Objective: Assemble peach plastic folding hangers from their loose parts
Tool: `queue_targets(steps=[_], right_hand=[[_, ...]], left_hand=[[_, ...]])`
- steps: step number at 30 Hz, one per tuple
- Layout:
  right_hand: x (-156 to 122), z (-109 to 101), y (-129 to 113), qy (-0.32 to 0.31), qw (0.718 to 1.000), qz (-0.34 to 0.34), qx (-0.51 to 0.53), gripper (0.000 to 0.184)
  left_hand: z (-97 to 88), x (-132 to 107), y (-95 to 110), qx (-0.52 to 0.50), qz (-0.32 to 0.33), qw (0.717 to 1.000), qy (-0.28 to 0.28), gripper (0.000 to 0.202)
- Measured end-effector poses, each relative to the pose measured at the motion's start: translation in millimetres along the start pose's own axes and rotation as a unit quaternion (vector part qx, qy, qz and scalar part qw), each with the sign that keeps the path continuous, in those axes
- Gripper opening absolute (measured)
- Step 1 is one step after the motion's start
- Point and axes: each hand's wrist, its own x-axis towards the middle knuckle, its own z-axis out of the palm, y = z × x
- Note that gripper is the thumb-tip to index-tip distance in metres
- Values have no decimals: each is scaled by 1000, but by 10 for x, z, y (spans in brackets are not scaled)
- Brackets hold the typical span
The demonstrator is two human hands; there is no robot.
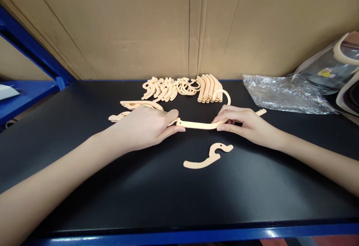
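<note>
Between both hands lies a long, curved beige hanger arm (pixel 198 125) with a hole near its left end. My left hand (pixel 153 124) is closed on that end, thumb underneath, where another small beige part meets it; the joint is partly hidden by the fingers. My right hand (pixel 244 124) pinches the arm near its bend, and the far end sticks out beyond the fingers. Just above the right hand rises a beige curved hook (pixel 227 97), its lower part hidden. On the black tabletop (pixel 157 197), nearer to me, rests a loose S-shaped hanger piece (pixel 203 162) with a small hole.
Behind the hands lie a pile of hooked pieces (pixel 161 89), several rings (pixel 186 87) and a row of curved arms (pixel 209 88). More beige parts (pixel 137 104) sit beside my left hand. Crumpled clear plastic (pixel 283 92) and a transparent bag (pixel 325 70) occupy the right. Cardboard (pixel 126 29) stands behind.
</note>
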Motion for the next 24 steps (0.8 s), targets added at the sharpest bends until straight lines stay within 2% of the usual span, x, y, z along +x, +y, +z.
queue_targets(steps=[18, 24], right_hand=[[4, -29, -60, -66, 998, 10, 0, 24], [5, -40, -66, -85, 996, 3, 9, 24]], left_hand=[[-6, -50, -12, 79, 64, 991, 83, 38], [26, -63, -11, 87, 112, 983, 114, 38]])
